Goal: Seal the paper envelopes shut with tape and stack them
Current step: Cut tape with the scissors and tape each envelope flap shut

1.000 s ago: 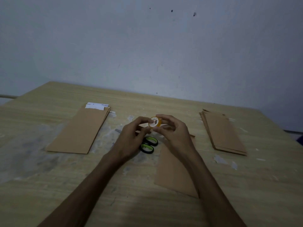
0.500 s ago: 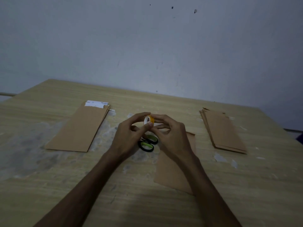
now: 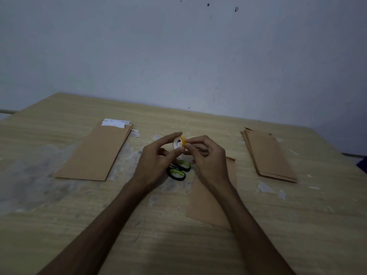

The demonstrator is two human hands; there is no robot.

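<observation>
hands: 2, left [image 3: 153, 163] and right [image 3: 208, 159] fingers pinching 1 tape roll [image 3: 179, 142] | envelope stacks: 2 | scissors [image 3: 178, 170]: 1

readable text: none | white strip [image 3: 115, 123] atop left envelope stack [image 3: 95, 151]: faint dark marks, too small and blurred to read; tape roll [image 3: 179, 142]: no label legible; scissors [image 3: 178, 169]: no brand visible; right envelope stack [image 3: 268, 155]: plain brown, unmarked
</observation>
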